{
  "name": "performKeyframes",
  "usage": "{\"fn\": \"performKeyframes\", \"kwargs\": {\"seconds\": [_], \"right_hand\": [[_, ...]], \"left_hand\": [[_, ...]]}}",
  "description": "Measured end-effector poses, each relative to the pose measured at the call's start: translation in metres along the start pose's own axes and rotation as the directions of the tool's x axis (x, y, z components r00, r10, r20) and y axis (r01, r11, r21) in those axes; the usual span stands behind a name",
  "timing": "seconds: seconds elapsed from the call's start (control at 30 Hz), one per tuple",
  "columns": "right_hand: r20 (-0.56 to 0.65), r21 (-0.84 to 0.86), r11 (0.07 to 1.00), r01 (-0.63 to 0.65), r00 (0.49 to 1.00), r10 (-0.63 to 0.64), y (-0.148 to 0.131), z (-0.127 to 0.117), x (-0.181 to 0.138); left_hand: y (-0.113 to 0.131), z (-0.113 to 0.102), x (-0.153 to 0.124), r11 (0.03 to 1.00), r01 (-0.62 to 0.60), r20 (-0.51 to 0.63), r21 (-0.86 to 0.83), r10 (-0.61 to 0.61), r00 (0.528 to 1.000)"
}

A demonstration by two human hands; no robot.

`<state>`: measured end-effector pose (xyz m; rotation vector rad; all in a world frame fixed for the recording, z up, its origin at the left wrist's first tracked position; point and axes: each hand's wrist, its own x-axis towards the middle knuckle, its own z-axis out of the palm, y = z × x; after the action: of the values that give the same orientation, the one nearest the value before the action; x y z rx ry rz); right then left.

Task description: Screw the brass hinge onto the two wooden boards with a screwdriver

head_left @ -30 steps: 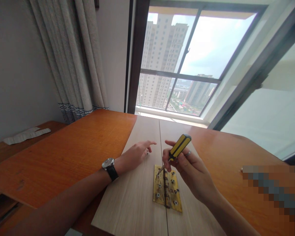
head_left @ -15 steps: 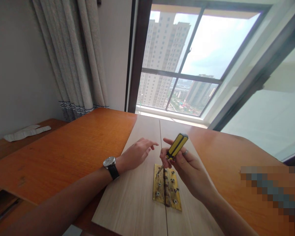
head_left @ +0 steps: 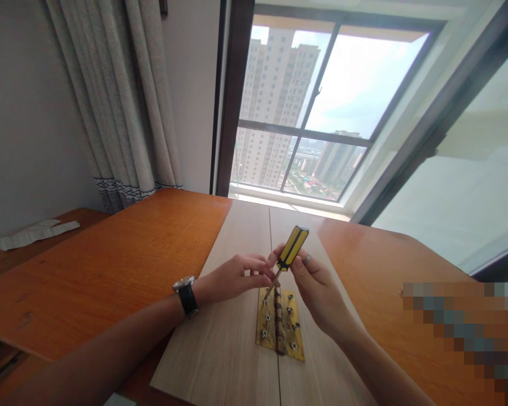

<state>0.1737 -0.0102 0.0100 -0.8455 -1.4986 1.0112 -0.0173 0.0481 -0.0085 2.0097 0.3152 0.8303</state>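
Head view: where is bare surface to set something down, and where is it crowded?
Bare: the orange tabletop left of the pale boards; the boards' far end toward the window. Crowded: around the brass hinge, where left hand, right hand and screwdriver meet.

hinge (head_left: 278, 326) lower centre, across seam of left board (head_left: 228, 349) and right board (head_left: 317, 372) | boards side by side on table (head_left: 122, 259) | screwdriver (head_left: 288, 254) above hinge, tip on its upper left corner | curtain (head_left: 122, 101) upper left | window (head_left: 322, 96) behind table, upper centre
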Motion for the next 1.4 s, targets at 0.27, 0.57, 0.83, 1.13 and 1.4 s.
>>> {"fn": "performKeyframes", "kwargs": {"seconds": [0.27, 0.57, 0.83, 1.13, 1.4], "right_hand": [[-0.045, -0.061, 0.998, 0.023, 0.999, -0.026, -0.014, 0.009, -0.003], [-0.246, -0.118, 0.993, 0.012, 0.968, -0.041, -0.018, 0.015, -0.007], [-0.065, -0.054, 0.997, -0.051, 0.997, 0.048, -0.023, 0.011, -0.01], [-0.041, -0.051, 0.998, 0.045, 0.998, -0.048, -0.018, 0.011, -0.008], [-0.188, -0.092, 0.995, -0.026, 0.982, 0.008, -0.019, 0.01, -0.007]], "left_hand": [[0.0, 0.007, 0.001, 0.996, 0.026, -0.072, -0.086, -0.032, 0.997], [0.003, 0.01, 0.001, 0.998, -0.05, -0.083, 0.041, 0.053, 0.995], [0.006, 0.012, 0.0, 0.999, 0.007, -0.123, -0.044, -0.012, 0.992], [0.01, 0.015, 0.0, 0.998, 0.058, -0.163, 0.027, -0.052, 0.985], [0.007, 0.016, -0.002, 0.994, 0.056, -0.145, 0.099, -0.041, 0.989]]}}
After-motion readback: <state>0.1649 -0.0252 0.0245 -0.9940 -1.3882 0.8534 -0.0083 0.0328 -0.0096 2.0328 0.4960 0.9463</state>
